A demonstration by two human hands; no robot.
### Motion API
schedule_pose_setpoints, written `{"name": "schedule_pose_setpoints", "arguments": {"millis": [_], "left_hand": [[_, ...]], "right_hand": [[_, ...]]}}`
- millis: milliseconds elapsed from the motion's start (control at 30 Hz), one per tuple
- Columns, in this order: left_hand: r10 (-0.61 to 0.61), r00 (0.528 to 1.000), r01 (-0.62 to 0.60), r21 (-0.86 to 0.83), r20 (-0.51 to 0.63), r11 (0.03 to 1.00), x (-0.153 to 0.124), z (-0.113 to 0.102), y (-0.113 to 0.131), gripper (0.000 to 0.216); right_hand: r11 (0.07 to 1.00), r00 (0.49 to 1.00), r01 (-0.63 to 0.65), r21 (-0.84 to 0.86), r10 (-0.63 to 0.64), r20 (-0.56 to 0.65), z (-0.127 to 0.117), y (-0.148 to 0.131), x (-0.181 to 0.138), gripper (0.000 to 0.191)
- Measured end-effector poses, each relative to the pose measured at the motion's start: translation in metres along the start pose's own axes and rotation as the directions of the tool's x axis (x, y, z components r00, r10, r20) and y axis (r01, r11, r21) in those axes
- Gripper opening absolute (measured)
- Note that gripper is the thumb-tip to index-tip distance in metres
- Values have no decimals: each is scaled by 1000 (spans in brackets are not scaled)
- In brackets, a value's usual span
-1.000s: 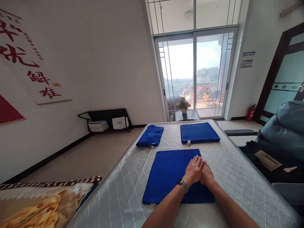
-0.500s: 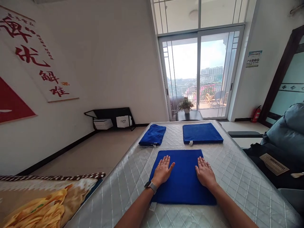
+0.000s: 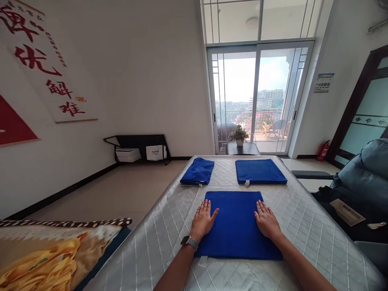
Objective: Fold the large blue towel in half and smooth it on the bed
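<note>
A folded blue towel [image 3: 235,222] lies flat on the quilted silver mattress [image 3: 306,226] right in front of me. My left hand [image 3: 202,220] rests open on the towel's left edge, fingers flat, with a watch on the wrist. My right hand [image 3: 266,220] lies open and flat on the towel's right side. Neither hand holds anything. Farther back lie two more blue towels: a thicker folded one [image 3: 197,171] at the left and a flat one [image 3: 260,171] at the right.
A patterned pillow or blanket [image 3: 57,254] sits at the near left. A grey-blue armchair [image 3: 366,178] with a dark seat stands to the right. Beyond the mattress stand a small table with a potted plant [image 3: 239,135] and glass sliding doors. Bare floor lies to the left.
My hands, stacked together on the towel's right part a second ago, have spread apart across it and now rest flat near its left and right edges.
</note>
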State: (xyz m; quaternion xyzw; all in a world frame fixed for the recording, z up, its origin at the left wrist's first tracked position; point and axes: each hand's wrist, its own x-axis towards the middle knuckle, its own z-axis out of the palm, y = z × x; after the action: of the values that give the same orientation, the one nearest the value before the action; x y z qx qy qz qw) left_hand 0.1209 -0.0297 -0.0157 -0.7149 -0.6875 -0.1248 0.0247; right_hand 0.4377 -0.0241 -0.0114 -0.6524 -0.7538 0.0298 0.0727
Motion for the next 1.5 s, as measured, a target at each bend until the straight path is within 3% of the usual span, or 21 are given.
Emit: {"name": "schedule_pose_setpoints", "arguments": {"millis": [400,733,933,1000,1067,1200,1367,1500], "left_hand": [[-5,1000,4,-22,-5,1000,1,4,-3,86],[10,1000,-11,18,4,1000,1,6,-4,83],[28,1000,-28,65,-2,998,-5,-7,-1,83],[90,996,-90,28,-3,996,-13,-14,13,80],[226,974,-225,-47,31,973,-24,-19,37,73],[503,856,-480,-178,120,859,-45,-22,107,68],[575,816,-555,-201,57,807,-30,-13,180,67],[578,815,-559,-201,48,805,-7,-1,195,67]], "right_hand": [[995,1000,-1,-97,3,23,-13,-10,-20,63],[1000,1000,-10,-21,10,29,-8,-14,-46,66],[999,998,-40,26,38,58,-14,-18,-47,66],[999,998,-44,32,42,56,-15,-19,-47,65],[998,998,-47,45,45,50,-15,-19,-47,65],[999,999,-25,49,23,37,-13,-17,-46,65],[999,999,31,-25,-30,21,-8,-13,-48,63],[999,999,36,-32,-36,14,-6,-13,-48,64]]}}
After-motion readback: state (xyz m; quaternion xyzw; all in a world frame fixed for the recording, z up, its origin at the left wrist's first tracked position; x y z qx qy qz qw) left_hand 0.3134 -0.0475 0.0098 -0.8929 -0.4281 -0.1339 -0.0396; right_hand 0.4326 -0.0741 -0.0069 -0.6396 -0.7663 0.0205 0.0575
